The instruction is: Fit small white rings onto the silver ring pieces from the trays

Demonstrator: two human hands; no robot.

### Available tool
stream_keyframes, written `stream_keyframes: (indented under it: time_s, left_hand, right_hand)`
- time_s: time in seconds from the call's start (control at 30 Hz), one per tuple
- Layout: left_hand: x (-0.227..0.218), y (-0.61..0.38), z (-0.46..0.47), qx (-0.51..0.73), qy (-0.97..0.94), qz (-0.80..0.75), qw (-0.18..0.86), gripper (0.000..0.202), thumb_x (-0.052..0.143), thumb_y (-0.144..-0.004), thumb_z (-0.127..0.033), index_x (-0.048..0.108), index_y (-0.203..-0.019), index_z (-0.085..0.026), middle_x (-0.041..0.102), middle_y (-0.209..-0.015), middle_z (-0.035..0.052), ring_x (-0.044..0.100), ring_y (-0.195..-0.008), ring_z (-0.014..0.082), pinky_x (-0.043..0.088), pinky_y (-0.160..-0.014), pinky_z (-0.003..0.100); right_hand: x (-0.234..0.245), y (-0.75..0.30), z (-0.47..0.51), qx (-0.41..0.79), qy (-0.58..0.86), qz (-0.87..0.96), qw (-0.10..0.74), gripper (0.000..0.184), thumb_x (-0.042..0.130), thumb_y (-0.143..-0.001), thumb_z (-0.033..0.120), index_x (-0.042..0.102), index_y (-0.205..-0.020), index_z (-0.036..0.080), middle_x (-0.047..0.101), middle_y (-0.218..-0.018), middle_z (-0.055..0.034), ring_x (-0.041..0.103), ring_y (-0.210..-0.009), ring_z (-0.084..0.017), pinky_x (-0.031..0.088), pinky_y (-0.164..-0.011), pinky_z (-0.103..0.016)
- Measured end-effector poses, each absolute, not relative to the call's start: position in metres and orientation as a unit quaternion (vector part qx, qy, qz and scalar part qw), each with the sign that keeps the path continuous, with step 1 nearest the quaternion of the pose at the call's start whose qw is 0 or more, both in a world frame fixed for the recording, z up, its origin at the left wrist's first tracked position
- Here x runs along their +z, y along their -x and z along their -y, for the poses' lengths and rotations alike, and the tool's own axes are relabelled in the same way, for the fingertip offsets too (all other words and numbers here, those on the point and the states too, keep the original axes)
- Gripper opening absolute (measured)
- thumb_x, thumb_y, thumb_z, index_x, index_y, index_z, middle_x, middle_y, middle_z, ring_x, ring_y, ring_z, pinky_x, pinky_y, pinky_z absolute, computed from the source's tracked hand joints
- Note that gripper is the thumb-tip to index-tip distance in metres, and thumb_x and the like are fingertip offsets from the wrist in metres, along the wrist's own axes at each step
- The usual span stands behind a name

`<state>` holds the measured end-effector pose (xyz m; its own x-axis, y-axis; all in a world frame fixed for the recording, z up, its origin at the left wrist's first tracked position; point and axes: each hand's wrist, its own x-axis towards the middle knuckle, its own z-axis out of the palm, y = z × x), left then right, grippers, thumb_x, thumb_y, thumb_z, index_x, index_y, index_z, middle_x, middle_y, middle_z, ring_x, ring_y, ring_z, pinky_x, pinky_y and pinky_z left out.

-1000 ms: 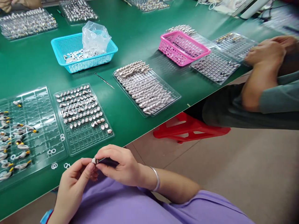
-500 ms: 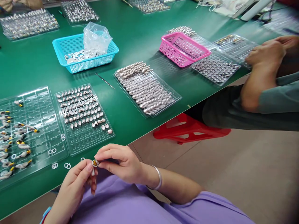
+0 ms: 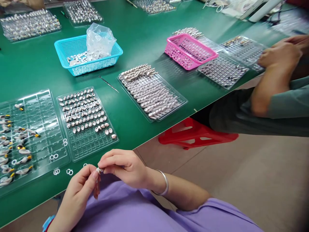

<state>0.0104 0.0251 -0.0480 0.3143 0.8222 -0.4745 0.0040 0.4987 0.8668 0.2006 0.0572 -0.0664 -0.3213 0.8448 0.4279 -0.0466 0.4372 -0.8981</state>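
Observation:
Both my hands meet over my lap at the front edge of the green table point(image 3: 145, 42). My left hand point(image 3: 77, 190) pinches a small silver part point(image 3: 98, 169) between thumb and fingers. My right hand point(image 3: 125, 167), with a silver bangle on its wrist, is closed in a pinch on the same part from the right. Just beyond my hands lies a clear tray point(image 3: 85, 120) with rows of small silver oval pieces. At the far left, another clear tray point(image 3: 26, 138) holds several assembled pieces with yellow tips.
A clear tray of long silver parts point(image 3: 151, 91), a thin metal tool point(image 3: 108, 83), a blue basket point(image 3: 88, 53) with a plastic bag, and a pink basket point(image 3: 189, 50) lie on the table. Another person's arm point(image 3: 272, 77) works at trays on the right. A red stool point(image 3: 193, 133) stands below.
The dark tool that lay across my right fingers a second ago is out of sight. My left fingers have turned the small part slightly; both hands stay in place.

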Motion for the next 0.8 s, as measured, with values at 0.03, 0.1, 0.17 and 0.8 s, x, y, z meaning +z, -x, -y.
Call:
stream_keyframes:
  time_s: [0.03,0.1,0.17,0.8]
  left_hand:
    - [-0.048,-0.01,-0.024,0.291,-0.411,-0.511,0.696,0.033,0.059,-0.091,-0.045,0.058,-0.072,-0.018,0.052,-0.061,-0.0036,0.049,-0.053,0.0097,0.044,-0.05,0.02]
    - [-0.048,-0.009,-0.023,0.291,-0.413,-0.517,0.691,0.033,0.059,-0.091,-0.047,0.059,-0.073,-0.018,0.053,-0.061,-0.0033,0.049,-0.053,0.0102,0.044,-0.05,0.02]
    - [-0.047,-0.009,-0.023,0.29,-0.413,-0.521,0.688,0.033,0.058,-0.09,-0.048,0.059,-0.074,-0.019,0.053,-0.062,-0.0029,0.049,-0.054,0.0108,0.044,-0.05,0.021]
    - [-0.03,-0.016,-0.025,0.251,-0.558,-0.546,0.572,0.038,0.049,-0.094,-0.048,0.057,-0.068,-0.021,0.054,-0.059,-0.0014,0.048,-0.054,0.0131,0.039,-0.053,0.023]
  right_hand:
    - [-0.067,-0.2,-0.057,0.447,0.294,0.677,0.505,0.012,0.064,-0.089,0.013,0.072,-0.098,0.014,0.073,-0.092,-0.0081,0.07,-0.085,-0.013,0.061,-0.079,-0.022]
    - [-0.067,-0.199,-0.056,0.457,0.293,0.666,0.511,0.011,0.065,-0.088,0.013,0.072,-0.097,0.014,0.074,-0.092,-0.008,0.071,-0.085,-0.014,0.061,-0.079,-0.023]
    - [-0.068,-0.197,-0.056,0.469,0.291,0.655,0.517,0.01,0.066,-0.087,0.013,0.072,-0.096,0.014,0.075,-0.092,-0.0082,0.071,-0.085,-0.014,0.061,-0.079,-0.024]
    - [-0.073,-0.196,-0.053,0.5,0.311,0.632,0.504,0.01,0.069,-0.087,0.021,0.076,-0.093,0.016,0.077,-0.092,-0.0073,0.074,-0.082,-0.014,0.064,-0.075,-0.023]
